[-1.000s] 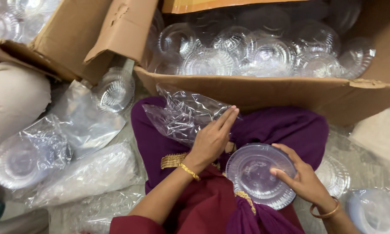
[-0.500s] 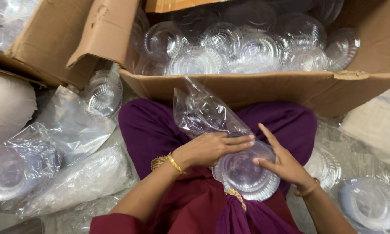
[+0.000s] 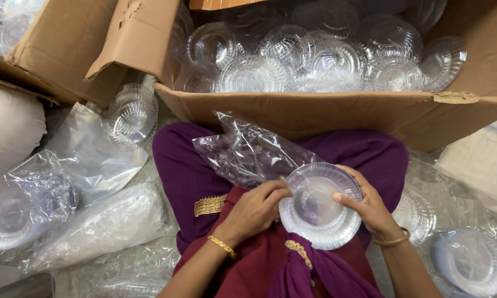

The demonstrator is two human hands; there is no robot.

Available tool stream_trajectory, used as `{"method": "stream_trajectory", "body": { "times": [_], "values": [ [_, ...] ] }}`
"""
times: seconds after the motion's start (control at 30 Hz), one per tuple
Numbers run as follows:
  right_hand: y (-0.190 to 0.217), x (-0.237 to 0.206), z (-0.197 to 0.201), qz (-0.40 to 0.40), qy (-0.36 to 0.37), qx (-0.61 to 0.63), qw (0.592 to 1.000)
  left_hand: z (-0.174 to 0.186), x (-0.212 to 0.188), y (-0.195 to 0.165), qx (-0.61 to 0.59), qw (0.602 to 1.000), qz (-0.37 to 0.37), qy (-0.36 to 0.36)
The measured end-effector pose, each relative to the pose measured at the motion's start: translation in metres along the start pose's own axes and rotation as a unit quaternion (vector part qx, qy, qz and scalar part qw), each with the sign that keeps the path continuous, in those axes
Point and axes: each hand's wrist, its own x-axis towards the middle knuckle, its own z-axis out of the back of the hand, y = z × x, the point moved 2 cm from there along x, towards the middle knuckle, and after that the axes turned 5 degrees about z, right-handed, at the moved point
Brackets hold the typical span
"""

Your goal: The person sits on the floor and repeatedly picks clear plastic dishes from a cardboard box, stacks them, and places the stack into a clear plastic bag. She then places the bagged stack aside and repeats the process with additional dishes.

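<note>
Clear plastic plate stack, round and ribbed at the rim, resting over the lap on purple and maroon cloth, just below the big cardboard box of more clear plates. Held between both hands, at the mouth of a crumpled clear plastic bag that runs up and left from the stack's rim.

Left hand: fingers curled in, closed at the stack's left edge where the bag's opening meets it; thumb and fingertips pinching there, though whether on film, rim or both cannot be told. Gold bangle at the wrist.

Right hand: partly open, fingers wrapped round the stack's right rim from behind, thumb pressed flat on the top plate's face. Firm hold on the stack. Thin bangle at that wrist too.

Compared with half a second ago: left hand now off the top of the stack and down at its left edge; right hand's fingers, then spread and pointing up, now closed round the rim; bag lower and flatter, no longer standing up above the hands.

Around: a short stack of clear bowls on the floor to the left, bagged plates further left, another bagged stack at lower right.
</note>
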Motion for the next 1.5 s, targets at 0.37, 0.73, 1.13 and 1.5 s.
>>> {"method": "stream_trajectory", "body": {
  "times": [0.37, 0.73, 1.13, 1.5],
  "values": [
    [0.002, 0.022, -0.007, -0.035, 0.103, -0.071, 0.992, 0.017, -0.012, -0.008, -0.018, 0.999, 0.04, 0.019],
    [-0.028, -0.037, -0.005, -0.069, -0.213, 0.121, 0.967, -0.034, -0.019, -0.009, -0.091, 0.983, 0.106, -0.115],
    [-0.001, -0.044, -0.02, -0.026, -0.216, 0.181, 0.959, -0.084, 0.019, 0.011, -0.554, 0.733, 0.393, -0.04],
    [-0.012, -0.073, -0.036, 0.04, -0.233, 0.057, 0.97, -0.067, 0.009, 0.007, -0.2, 0.873, 0.41, 0.175]
  ]
}}
